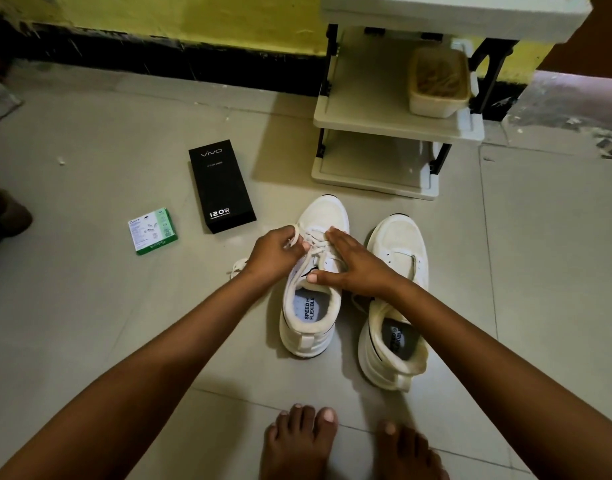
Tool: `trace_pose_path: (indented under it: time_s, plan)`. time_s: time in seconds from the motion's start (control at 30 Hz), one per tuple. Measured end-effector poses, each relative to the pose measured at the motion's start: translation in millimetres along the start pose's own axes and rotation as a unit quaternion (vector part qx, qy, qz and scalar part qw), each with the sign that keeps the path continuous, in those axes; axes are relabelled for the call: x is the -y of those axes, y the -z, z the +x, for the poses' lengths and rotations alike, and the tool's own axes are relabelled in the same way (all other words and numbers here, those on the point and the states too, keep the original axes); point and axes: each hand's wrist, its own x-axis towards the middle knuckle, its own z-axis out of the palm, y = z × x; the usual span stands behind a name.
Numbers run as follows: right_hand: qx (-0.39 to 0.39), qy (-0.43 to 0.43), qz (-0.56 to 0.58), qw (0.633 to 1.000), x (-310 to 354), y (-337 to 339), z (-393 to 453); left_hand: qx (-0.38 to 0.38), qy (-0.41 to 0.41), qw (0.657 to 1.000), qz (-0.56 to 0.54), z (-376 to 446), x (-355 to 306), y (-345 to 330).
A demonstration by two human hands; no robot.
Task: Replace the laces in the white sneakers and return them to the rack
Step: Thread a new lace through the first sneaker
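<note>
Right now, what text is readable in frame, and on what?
"vivo": top of the black rectangular box on the floor.
"120W": same box, lower end; the finer print is too small.
"SPEED FLEXIBLE": insole of the left white sneaker.
Right white sneaker insole print: partly hidden, unreadable.
Small green-and-white carton: blurred.

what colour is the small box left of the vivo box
Green and white, seen in the head view.

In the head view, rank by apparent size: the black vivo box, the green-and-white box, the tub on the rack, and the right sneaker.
Largest to smallest as they look:
1. right sneaker, though it is nearest the camera
2. black vivo box
3. tub, close to the black box, so unsure
4. green-and-white box
</note>
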Motion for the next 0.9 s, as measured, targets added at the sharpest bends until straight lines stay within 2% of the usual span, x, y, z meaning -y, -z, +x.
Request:
trace_pose_path:
  time_s: [0.13,0.17,0.23,0.3,0.37,0.5,0.6,0.7,0.83,0.9]
  plan:
    - [-0.001,0.001,-0.011,1.0,-1,0,0,-0.001,0.051,0.988,-0.146,3,0,6]
    - [-0.002,0.001,-0.01,1.0,0,0,0,0.002,0.057,0.986,-0.154,2,1,7]
    - [-0.004,-0.002,-0.006,1.0,1,0,0,0.005,0.054,0.995,-0.085,1,3,11]
    - [-0.009,-0.003,-0.008,1.0,1,1,-2,0.008,0.043,0.998,0.051,3,0,19]
    - [-0.026,-0.009,-0.024,0.999,5,2,-5,0.009,0.023,0.995,0.093,6,-7,30]
    - [-0.156,-0.019,-0.066,0.985,13,-2,-17,0.01,-0.05,0.989,0.136,10,-15,41]
    - [-0.163,-0.019,0.019,0.986,19,-4,-22,0.009,-0.107,0.984,0.141,7,-21,37]
    - [-0.144,-0.057,0.11,0.982,20,0,-22,-0.005,-0.116,0.987,0.11,0,-25,26]
    - [-0.104,-0.14,0.29,0.941,11,7,-22,0.009,-0.108,0.987,0.119,-8,-22,9]
    - [-0.08,-0.152,0.329,0.929,7,10,-23,0.015,-0.106,0.985,0.138,-11,-20,1]
